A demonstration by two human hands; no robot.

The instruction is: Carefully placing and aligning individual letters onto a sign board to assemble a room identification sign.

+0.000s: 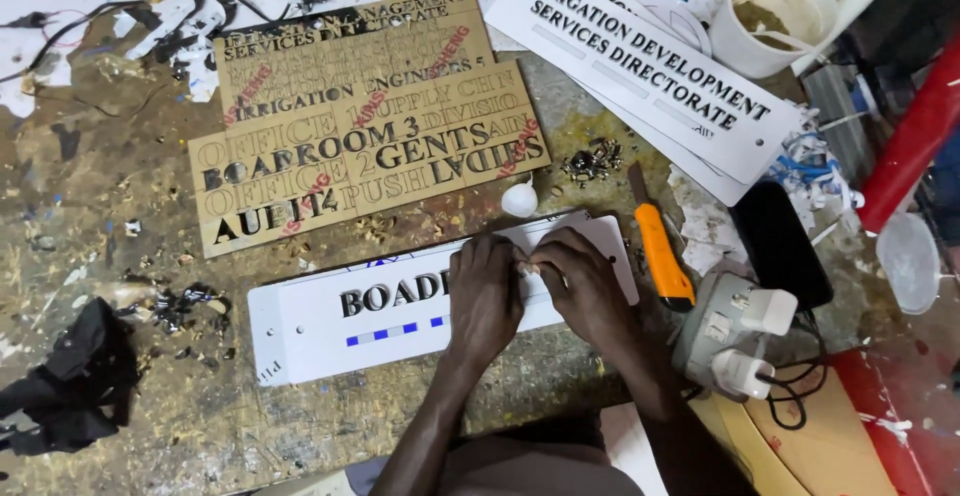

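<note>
The white rectangular plastic sign plate with black letters [330, 326] lies below the tan cut-out letter sheet [360, 116]. Left hand [484, 296] and right hand [585, 286] pinch something tiny over it; what, I cannot tell. Slipping fingers could misalign a letter.

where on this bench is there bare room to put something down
Bare bench lies left of the gold cut-out sheet, and in front of the white sign, left of the left hand. Right of the right hand it is crowded: orange knife, power strip, black phone.
</note>
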